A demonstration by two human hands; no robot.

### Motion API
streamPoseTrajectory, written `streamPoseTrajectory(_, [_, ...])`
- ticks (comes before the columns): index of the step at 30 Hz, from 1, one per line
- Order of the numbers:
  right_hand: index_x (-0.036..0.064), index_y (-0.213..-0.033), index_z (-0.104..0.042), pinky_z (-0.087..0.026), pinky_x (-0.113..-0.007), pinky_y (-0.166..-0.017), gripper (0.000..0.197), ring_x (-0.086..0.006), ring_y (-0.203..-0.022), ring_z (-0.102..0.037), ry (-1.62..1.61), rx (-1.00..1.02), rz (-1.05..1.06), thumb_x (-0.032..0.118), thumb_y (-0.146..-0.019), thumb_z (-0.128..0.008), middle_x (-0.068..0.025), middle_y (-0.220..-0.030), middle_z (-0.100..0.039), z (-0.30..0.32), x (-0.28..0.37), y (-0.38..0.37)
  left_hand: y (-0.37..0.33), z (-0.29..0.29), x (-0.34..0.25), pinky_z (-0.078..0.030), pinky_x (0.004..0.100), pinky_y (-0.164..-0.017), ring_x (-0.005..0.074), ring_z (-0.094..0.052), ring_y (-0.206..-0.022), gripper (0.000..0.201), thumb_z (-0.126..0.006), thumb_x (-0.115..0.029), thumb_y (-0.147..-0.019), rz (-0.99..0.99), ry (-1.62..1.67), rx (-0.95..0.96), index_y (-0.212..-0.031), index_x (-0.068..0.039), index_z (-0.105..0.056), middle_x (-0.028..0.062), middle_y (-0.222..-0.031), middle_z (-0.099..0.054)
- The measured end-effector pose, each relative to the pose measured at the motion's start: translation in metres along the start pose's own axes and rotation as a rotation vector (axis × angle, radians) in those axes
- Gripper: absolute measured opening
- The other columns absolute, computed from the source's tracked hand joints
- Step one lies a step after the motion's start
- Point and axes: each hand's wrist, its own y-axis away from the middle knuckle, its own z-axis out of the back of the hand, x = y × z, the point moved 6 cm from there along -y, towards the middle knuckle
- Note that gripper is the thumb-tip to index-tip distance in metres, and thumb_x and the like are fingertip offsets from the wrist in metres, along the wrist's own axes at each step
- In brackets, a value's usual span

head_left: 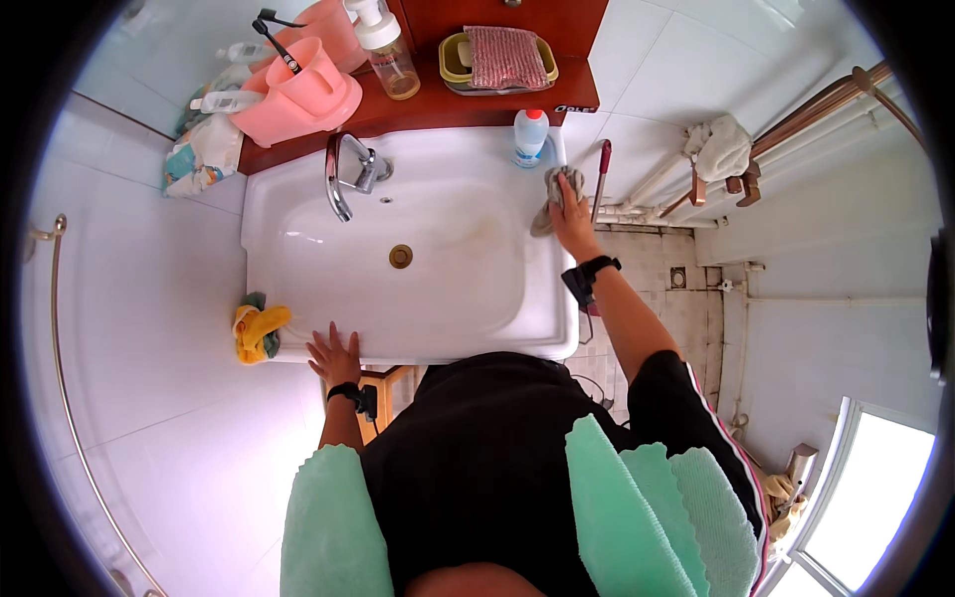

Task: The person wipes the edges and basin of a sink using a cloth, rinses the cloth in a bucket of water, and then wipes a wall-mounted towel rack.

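Note:
My right hand (574,224) presses a grey-brown cloth (542,219) onto the right rim of the white sink (549,298), fingers closed over it. My left hand (335,355) rests on the sink's front rim with its fingers spread and holds nothing. A white bottle with a red cap (530,139) stands on the far right corner of the sink, just beyond the cloth. The chrome faucet (348,184) rises from the back edge, and the brass-coloured drain (400,257) lies in the basin. Faint brownish marks show on the basin's right side.
Yellow and green cloths (261,328) hang over the front left corner. A red-brown shelf (428,111) behind holds pink cups (303,95), a pump bottle (388,55) and a soap box with a pink mesh cloth (507,58). A red-handled rod (603,169) stands right of the sink.

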Motion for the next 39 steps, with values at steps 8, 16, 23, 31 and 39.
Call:
streamPoseTrajectory(8, [0.0014, -0.146, -0.028, -0.034, -0.038, -0.108, 0.069, -0.0404, -0.131, -0.042, -0.313, 0.21, -0.332, 0.039, -0.092, -0.048, -0.0288, -0.139, -0.044, -0.021, -0.074, -0.106, 0.0, 0.009, -0.006, -0.013, 0.0555, -0.115, 0.0407, -0.001, -0.145, 0.068, -0.044, -0.061, -0.092, -0.01, 0.061, 0.103, -0.149, -0.026, -0.029, 0.0154, -0.157, -0.011])
streamPoseTrajectory(16, [-0.0001, -0.141, -0.035, -0.041, -0.04, -0.098, 0.07, -0.0419, -0.116, -0.055, -0.231, 0.115, -0.322, 0.049, -0.093, -0.049, -0.0297, -0.121, -0.057, -0.018, -0.067, -0.07, -0.002, 0.004, -0.004, -0.016, 0.0592, -0.113, 0.0432, -0.005, -0.143, 0.067, -0.049, -0.059, -0.091, -0.045, 0.068, 0.049, -0.146, -0.024, -0.033, 0.0169, -0.155, -0.015])
streamPoseTrajectory(23, [0.0067, -0.141, -0.039, -0.047, -0.044, -0.09, 0.06, -0.0438, -0.109, -0.057, -0.255, 0.193, -0.25, 0.031, -0.09, -0.058, -0.0279, -0.118, -0.059, 0.015, -0.031, 0.089, 0.0, -0.001, -0.003, -0.016, 0.0616, -0.112, 0.0439, -0.005, -0.143, 0.066, -0.051, -0.058, -0.09, -0.056, 0.095, 0.003, -0.144, -0.024, -0.036, 0.017, -0.154, -0.016])
streamPoseTrajectory(31, [0.0131, -0.141, -0.041, -0.032, -0.047, -0.111, 0.063, -0.0446, -0.131, -0.035, 0.101, 0.25, 0.304, 0.002, -0.082, -0.06, -0.0277, -0.139, -0.038, 0.029, 0.09, 0.114, 0.003, 0.003, -0.003, -0.017, 0.0626, -0.111, 0.0457, -0.007, -0.142, 0.065, -0.051, -0.057, -0.09, -0.058, 0.093, -0.015, -0.144, -0.024, -0.037, 0.0173, -0.154, -0.018])
streamPoseTrajectory(39, [0.0081, -0.141, -0.04, -0.035, -0.046, -0.108, 0.055, -0.0415, -0.128, -0.041, 0.331, 0.162, 0.477, 0.006, -0.087, -0.05, -0.03, -0.137, -0.042, -0.082, 0.086, 0.012, 0.007, 0.002, -0.005, -0.02, 0.0635, -0.109, 0.0485, -0.012, -0.14, 0.062, -0.056, -0.051, -0.089, -0.067, 0.122, -0.095, -0.142, -0.025, -0.039, 0.0176, -0.153, -0.02])
